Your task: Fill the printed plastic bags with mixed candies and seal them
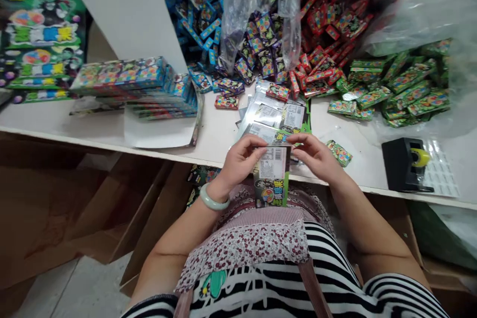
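Note:
My left hand (241,160) and my right hand (315,155) both grip the top edge of a small green printed carton (272,179), held upright at the front edge of the white table (112,131). The fingers of both hands are curled around the carton's upper flap. A pale green bangle (212,200) sits on my left wrist. Just behind the carton lies a pile of flat unfolded cartons (276,117). A single green packet (339,152) lies right of my right hand.
Heaps of small packets cover the back: blue (197,5), purple in a clear bag (261,35), red (324,25), green (402,89). Stacked filled boxes (130,82) stand left. A black tape dispenser (406,164) sits right. Brown cardboard boxes (55,208) stand under the table.

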The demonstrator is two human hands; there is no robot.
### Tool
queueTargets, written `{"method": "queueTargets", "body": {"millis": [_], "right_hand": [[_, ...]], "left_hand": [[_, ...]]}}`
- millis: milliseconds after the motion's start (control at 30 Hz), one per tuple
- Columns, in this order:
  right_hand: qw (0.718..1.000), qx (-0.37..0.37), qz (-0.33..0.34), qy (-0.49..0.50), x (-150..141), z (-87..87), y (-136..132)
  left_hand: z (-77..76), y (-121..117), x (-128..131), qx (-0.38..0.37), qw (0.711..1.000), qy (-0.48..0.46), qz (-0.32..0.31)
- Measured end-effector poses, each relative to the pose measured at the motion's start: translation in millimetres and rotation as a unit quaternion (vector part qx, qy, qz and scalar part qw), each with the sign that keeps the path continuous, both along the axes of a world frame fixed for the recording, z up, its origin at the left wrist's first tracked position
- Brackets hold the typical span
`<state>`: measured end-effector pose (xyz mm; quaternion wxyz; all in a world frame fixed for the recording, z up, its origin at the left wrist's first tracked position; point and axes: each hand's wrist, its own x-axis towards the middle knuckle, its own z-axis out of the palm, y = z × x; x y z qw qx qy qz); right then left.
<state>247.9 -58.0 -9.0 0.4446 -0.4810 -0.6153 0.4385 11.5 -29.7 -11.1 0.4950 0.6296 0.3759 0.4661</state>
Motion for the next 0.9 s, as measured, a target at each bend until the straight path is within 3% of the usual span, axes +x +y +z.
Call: {"method": "queueTargets", "body": {"millis": [67, 100, 167, 200, 300, 400, 567, 733, 800, 900], "right_hand": [[0.997, -0.030, -0.072, 0.005, 39.7, -7.5, 6.0], [0.989, -0.034, -0.143, -0.019, 63.2, -12.4, 8.6], [0.950, -0.059, -0.274, -0.135, 108.8, -22.2, 11.6], [0.923, -0.084, -0.309, -0.213, 127.4, -26.5, 12.3], [0.860, -0.158, -0.307, -0.377, 154.8, -34.9, 16.3], [0.838, -0.204, -0.286, -0.417, 149.2, -38.6, 27.2], [0.849, -0.228, -0.308, -0.363, 136.2, -46.9, 41.3], [0.881, -0.226, -0.317, -0.268, 143.9, -52.3, 27.5], [0.901, -0.211, -0.324, -0.197, 146.1, -43.3, 18.4], [0.946, -0.123, -0.292, -0.072, 133.4, -12.1, 8.3]], "left_hand": [[0.5, 1.8, -2.6, 0.006, 1.000, 0.010, 0.006], [0.1, 3.1, -3.9, 0.007, 1.000, 0.015, 0.009], [-2.0, 5.8, -5.3, 0.006, 1.000, 0.020, 0.023], [-3.4, 7.0, -5.1, 0.004, 0.999, 0.022, 0.030], [-6.0, 9.0, -2.1, 0.002, 0.999, 0.029, 0.041], [-4.5, 9.0, 0.3, 0.007, 0.998, 0.043, 0.040], [-3.7, 9.8, -3.3, 0.012, 0.997, 0.058, 0.045], [-8.1, 10.7, -4.3, 0.022, 0.997, 0.056, 0.043], [-8.4, 11.1, -1.8, 0.033, 0.997, 0.054, 0.032], [-7.1, 11.5, 3.9, 0.065, 0.997, 0.042, 0.009]]}}
